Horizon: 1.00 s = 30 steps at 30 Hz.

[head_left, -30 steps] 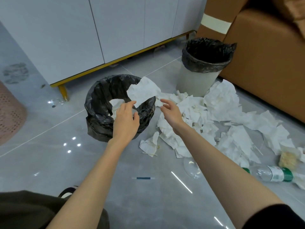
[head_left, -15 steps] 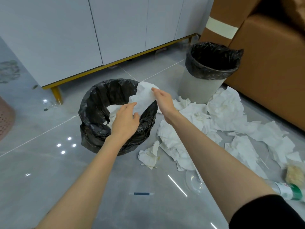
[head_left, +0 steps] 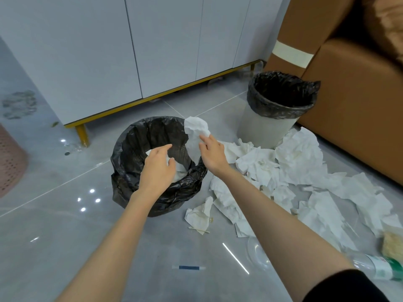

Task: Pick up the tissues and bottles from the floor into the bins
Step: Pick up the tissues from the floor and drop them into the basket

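Position: the black-lined bin [head_left: 122, 153] stands on the floor [head_left: 65, 236] at the centre of the view. A second, grey bin [head_left: 270, 125] with a black liner stands at 2 o'clock from it, well apart and beside a brown sofa [head_left: 359, 94].

Right hand [head_left: 212, 155]: held over the 3 o'clock rim of the black-lined bin. Its fingers [head_left: 204, 139] are pinched on a crumpled tissue [head_left: 196, 131], which hangs upright, with its lower end inside the bin mouth.

Left hand [head_left: 157, 168]: held over the bin opening, palm down. Its fingers [head_left: 165, 147] are loosely extended and appear released. White paper [head_left: 180, 172] is seen below the hand inside the bin; contact with it cannot be confirmed, as the hand covers it.

Remaining items: loose tissues [head_left: 294, 162] are spread over the floor from 3 to 5 o'clock of the black-lined bin, reaching the base of the grey bin. One bottle [head_left: 381, 267], clear with a green label, lies on its side at 5 o'clock, at the edge of the view and partly hidden by the right sleeve.

Other: a white cabinet [head_left: 109, 51] on gold legs is noted at 12 o'clock.
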Tool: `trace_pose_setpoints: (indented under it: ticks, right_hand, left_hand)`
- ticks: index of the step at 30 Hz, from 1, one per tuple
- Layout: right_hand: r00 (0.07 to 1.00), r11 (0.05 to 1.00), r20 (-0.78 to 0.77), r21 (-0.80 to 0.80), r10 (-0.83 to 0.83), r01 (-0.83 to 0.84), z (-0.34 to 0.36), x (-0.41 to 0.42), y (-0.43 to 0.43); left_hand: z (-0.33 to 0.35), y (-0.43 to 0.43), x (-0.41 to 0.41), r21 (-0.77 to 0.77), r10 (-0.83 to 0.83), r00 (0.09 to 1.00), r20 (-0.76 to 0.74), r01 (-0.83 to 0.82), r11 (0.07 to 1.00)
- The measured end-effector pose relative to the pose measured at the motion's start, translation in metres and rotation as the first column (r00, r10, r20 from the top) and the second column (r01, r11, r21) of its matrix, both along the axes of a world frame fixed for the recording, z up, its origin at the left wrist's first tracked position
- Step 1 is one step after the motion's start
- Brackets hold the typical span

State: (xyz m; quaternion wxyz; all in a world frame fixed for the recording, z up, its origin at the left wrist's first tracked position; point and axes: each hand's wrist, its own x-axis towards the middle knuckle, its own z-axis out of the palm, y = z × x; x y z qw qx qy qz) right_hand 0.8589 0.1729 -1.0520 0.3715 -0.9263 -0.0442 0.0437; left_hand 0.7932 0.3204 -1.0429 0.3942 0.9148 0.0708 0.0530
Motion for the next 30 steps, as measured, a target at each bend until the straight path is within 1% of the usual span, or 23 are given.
trace_pose_setpoints:
  ticks: [2,4,5,6,8,9,10,11,12,14,16,17,18,19,21,22,24,26,27,28,30]
  right_hand:
    - [0.991,0.994,0.129,-0.104,0.047,-0.034,-0.001,-0.004,0.000]
    - [0.952,0.978,0.272,-0.190,0.138,-0.088,0.000,-0.009,0.002]
    - [0.935,0.964,0.294,-0.232,0.198,-0.131,0.002,-0.012,0.005]
    - [0.927,0.943,0.268,-0.275,0.264,-0.189,0.002,-0.014,0.008]
    - [0.916,0.880,0.122,-0.349,0.382,-0.321,0.000,-0.019,0.013]
    - [0.905,0.847,0.063,-0.383,0.421,-0.368,-0.001,-0.021,0.015]
    - [0.898,0.830,0.046,-0.405,0.438,-0.384,-0.002,-0.022,0.015]
    - [0.900,0.837,0.074,-0.405,0.430,-0.367,-0.001,-0.024,0.014]
    - [0.906,0.865,0.137,-0.382,0.401,-0.325,0.001,-0.026,0.013]
    - [0.905,0.935,0.296,-0.273,0.305,-0.226,0.006,-0.031,0.007]
    - [0.865,0.974,0.454,-0.163,0.215,-0.156,0.007,-0.039,-0.002]
    - [0.849,0.985,0.501,-0.118,0.166,-0.123,0.006,-0.046,-0.008]
    - [0.852,0.995,0.513,-0.060,0.104,-0.086,0.004,-0.055,-0.014]
    - [0.869,0.999,0.494,0.011,0.030,-0.040,0.002,-0.064,-0.020]
    - [0.910,0.986,0.394,0.149,-0.131,0.078,-0.009,-0.086,-0.033]
    - [0.923,0.975,0.335,0.177,-0.188,0.134,-0.020,-0.096,-0.040]
    - [0.952,0.974,0.219,0.121,-0.215,0.192,-0.050,-0.118,-0.055]
    - [0.983,0.985,0.071,0.023,-0.172,0.171,-0.085,-0.141,-0.066]
    - [0.991,0.991,-0.010,-0.032,-0.133,0.132,-0.101,-0.150,-0.069]
    - [0.991,0.993,-0.102,-0.087,-0.087,0.078,-0.116,-0.162,-0.071]
    - [0.961,0.985,-0.277,-0.163,0.008,-0.055,-0.137,-0.182,-0.070]
  left_hand:
    - [0.000,0.000,-0.002,0.003,-0.004,1.000,0.012,0.004,1.000]
    - [-0.002,0.003,-0.004,0.019,0.008,1.000,0.019,-0.008,1.000]
    - [-0.003,0.005,-0.005,0.026,0.020,1.000,0.021,-0.021,0.999]
    - [-0.005,0.007,-0.006,0.027,0.035,0.999,0.022,-0.036,0.999]
    - [-0.008,0.010,-0.010,0.023,0.062,0.998,0.013,-0.062,0.998]
    - [-0.009,0.011,-0.012,0.029,0.068,0.998,0.005,-0.068,0.997]
    - [-0.010,0.012,-0.013,0.041,0.071,0.997,-0.004,-0.071,0.997]
    - [-0.012,0.012,-0.014,0.051,0.073,0.997,-0.014,-0.072,0.996]
    - [-0.012,0.011,-0.015,0.053,0.075,0.997,-0.021,-0.073,0.996]
    - [-0.012,0.009,-0.017,0.037,0.071,0.997,-0.014,-0.070,0.997]
    - [-0.010,0.001,-0.021,0.015,0.056,0.997,0.043,-0.057,0.998]
    - [-0.009,-0.004,-0.025,0.006,0.054,0.994,0.093,-0.054,0.999]
    - [-0.009,-0.011,-0.030,0.000,0.055,0.987,0.149,-0.056,0.998]
    - [-0.009,-0.017,-0.035,0.007,0.058,0.975,0.215,-0.061,0.998]
    - [-0.016,-0.028,-0.048,0.077,0.023,0.935,0.355,-0.053,0.996]
    - [-0.021,-0.032,-0.055,0.115,-0.009,0.910,0.415,-0.043,0.992]
    - [-0.036,-0.041,-0.068,0.162,-0.077,0.875,0.477,-0.001,0.987]
    - [-0.053,-0.048,-0.083,0.191,-0.166,0.872,0.460,0.086,0.978]
    - [-0.063,-0.049,-0.089,0.203,-0.208,0.882,0.424,0.131,0.970]
    - [-0.074,-0.050,-0.096,0.209,-0.240,0.901,0.362,0.172,0.963]
    - [-0.098,-0.047,-0.107,0.177,-0.252,0.951,0.181,0.221,0.959]
